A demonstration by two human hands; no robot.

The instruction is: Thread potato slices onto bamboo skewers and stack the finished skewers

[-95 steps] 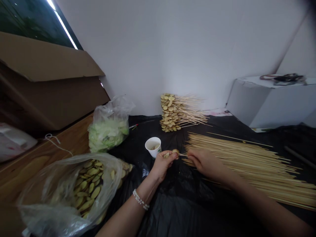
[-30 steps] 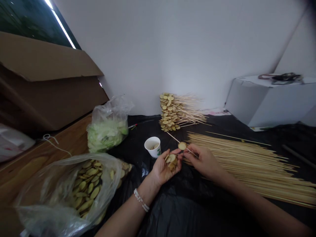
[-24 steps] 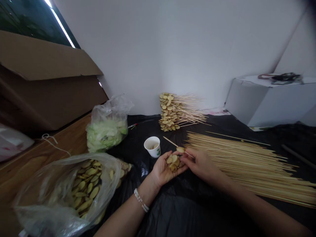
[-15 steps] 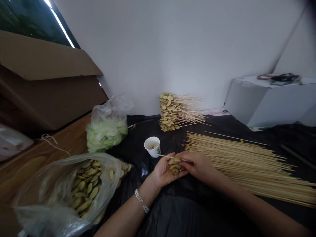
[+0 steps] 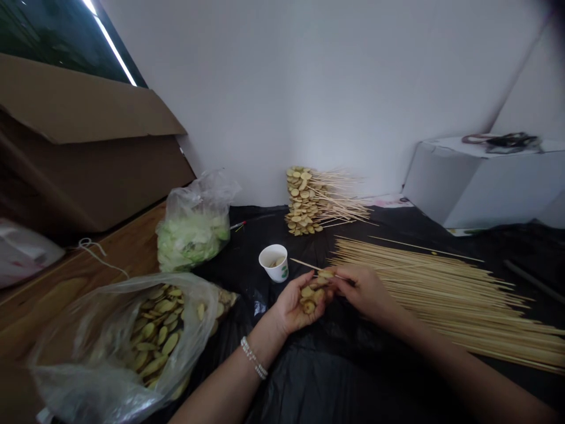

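My left hand (image 5: 293,304), with a beaded bracelet on its wrist, is cupped around several potato slices (image 5: 308,299). My right hand (image 5: 359,288) pinches close beside it, its fingers on a thin wooden skewer (image 5: 304,264) whose bare end points left toward the paper cup. One slice (image 5: 325,274) appears to sit on the skewer, between the two hands. Right of my right hand lies a wide spread of loose skewers (image 5: 441,300). Left of my left arm, an open plastic bag (image 5: 110,294) holds many more slices (image 5: 159,335).
A white paper cup (image 5: 274,272) with small pieces inside stands ahead of my left hand. Behind it lies a stack of filled skewers (image 5: 304,203) by the wall. A bag of pale green vegetable (image 5: 189,235), a cardboard box (image 5: 88,171) and a white box (image 5: 481,182) flank the black plastic sheet (image 5: 309,377).
The skewer's bare end has moved up and right, away from the cup's base. A slice now appears on it, and my right hand has shifted slightly right.
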